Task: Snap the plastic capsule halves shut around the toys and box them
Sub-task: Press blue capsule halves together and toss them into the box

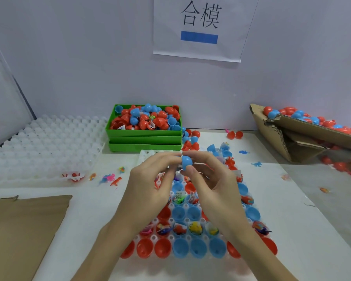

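Your right hand (pixel 208 175) pinches a blue capsule (pixel 186 162) btwn thumb and fingers; your left hand (pixel 150 179) has fingertips curled onto its other side. Both hover over the white tray (pixel 190 238) of red/blue halves w/ toys. Beyond: green bin (pixel 144 132) of capsules, cardboard box (pixel 304 128) far right on the worktop (pixel 282 220).

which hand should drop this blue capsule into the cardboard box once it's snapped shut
Right, probably. The right hand already pinches the blue capsule between thumb and fingers, and the cardboard box of finished capsules sits on its side. The left hand would have to cross over.
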The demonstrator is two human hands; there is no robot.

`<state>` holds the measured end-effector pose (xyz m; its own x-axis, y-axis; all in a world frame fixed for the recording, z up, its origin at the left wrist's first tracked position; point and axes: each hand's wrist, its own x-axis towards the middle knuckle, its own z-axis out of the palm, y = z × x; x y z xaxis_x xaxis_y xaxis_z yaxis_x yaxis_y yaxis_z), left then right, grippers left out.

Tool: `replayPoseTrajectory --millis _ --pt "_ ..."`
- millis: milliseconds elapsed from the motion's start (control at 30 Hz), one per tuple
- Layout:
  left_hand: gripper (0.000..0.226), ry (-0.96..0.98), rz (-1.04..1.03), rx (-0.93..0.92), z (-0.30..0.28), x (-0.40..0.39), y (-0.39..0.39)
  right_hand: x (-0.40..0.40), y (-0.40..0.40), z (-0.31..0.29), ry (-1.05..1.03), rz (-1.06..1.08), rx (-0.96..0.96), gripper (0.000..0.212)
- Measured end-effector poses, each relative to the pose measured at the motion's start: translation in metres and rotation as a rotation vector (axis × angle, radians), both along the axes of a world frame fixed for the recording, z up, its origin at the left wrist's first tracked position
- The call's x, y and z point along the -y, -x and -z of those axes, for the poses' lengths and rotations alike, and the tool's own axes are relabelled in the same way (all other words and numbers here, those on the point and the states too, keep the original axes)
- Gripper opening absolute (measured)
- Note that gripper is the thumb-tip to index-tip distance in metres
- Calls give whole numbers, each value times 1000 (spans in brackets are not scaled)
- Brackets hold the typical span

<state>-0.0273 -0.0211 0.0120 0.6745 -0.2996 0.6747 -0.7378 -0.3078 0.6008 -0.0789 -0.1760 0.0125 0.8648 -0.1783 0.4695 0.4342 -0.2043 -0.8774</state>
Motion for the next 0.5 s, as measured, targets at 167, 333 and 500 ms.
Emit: replayPoseTrajectory --millis 167,333,500 --pt "21 144 -20 -130 -2 2 5 0 0 1 36 29 44 26" --pt "19 213 -16 -247 -4 -1 5 -2 1 2 61 21 70 27" --pt "10 164 -14 -178 -5 -6 3 -2 0 4 60 51 82 27"
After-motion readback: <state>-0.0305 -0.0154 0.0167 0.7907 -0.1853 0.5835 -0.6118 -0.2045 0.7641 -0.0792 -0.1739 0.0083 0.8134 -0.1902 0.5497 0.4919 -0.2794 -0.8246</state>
